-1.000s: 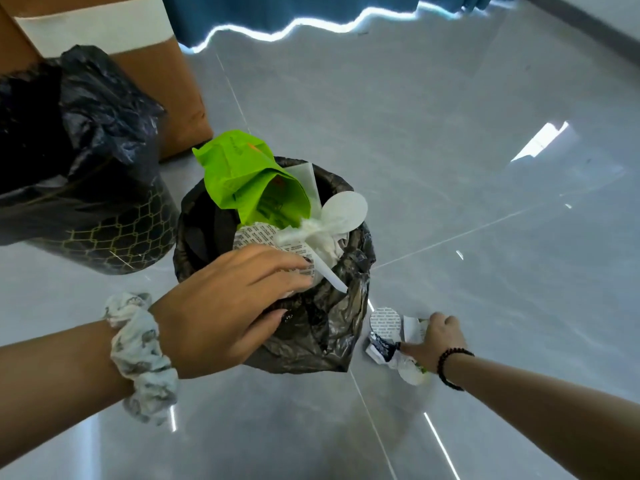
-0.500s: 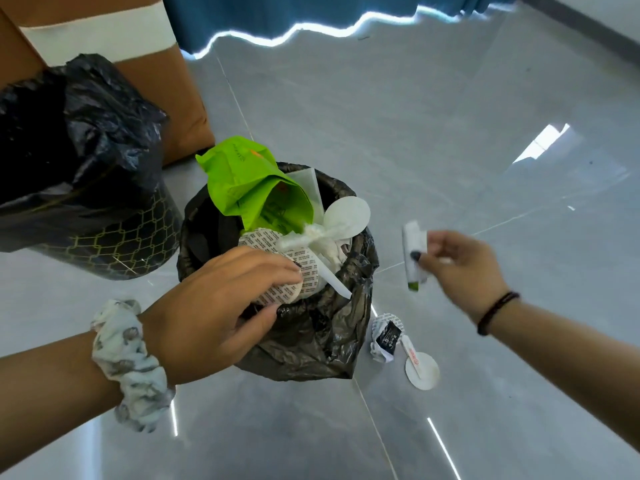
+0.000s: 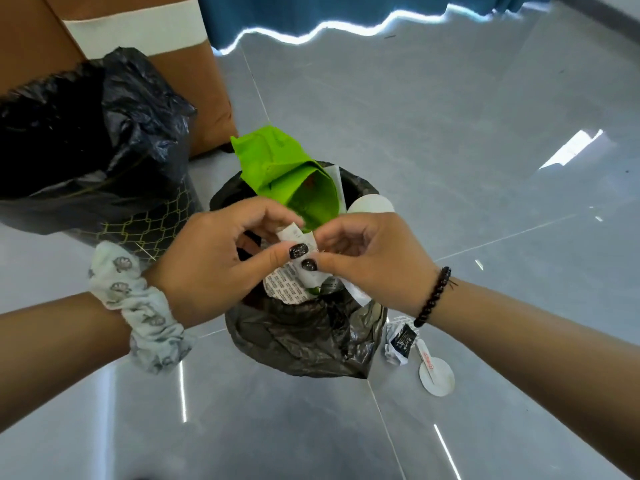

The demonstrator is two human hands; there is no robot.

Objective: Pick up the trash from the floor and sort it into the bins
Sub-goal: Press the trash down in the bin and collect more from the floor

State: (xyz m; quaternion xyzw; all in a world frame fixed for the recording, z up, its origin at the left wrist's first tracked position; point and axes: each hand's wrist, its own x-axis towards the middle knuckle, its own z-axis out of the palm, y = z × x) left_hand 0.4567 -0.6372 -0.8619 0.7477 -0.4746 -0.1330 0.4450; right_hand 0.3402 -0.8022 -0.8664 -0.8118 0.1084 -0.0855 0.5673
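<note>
Glossy grey tiles make up the floor point(image 3: 450, 140), their pale seams running diagonally and catching streaks of window glare; a blue curtain point(image 3: 346, 8) hangs along the far edge, its hem lit bright. Over the small bin point(image 3: 304, 341) lined with a black bag, both hands meet: the left hand point(image 3: 214, 261) and the right hand point(image 3: 374, 258) each pinch a small white wrapper point(image 3: 298, 237) between thumb and fingertips, the other fingers curled. The bin is full — a green paper bag point(image 3: 287, 171) sticks out of it, with a printed round seal point(image 3: 287, 289) beneath the hands. Just right of the bin's base, on the floor, lie a crumpled dark-and-white packet point(image 3: 400, 342) and a white round lid point(image 3: 437, 377). A second, larger bin point(image 3: 90, 140) with a black liner stands to the left, in front of a brown cardboard box point(image 3: 41, 32).
</note>
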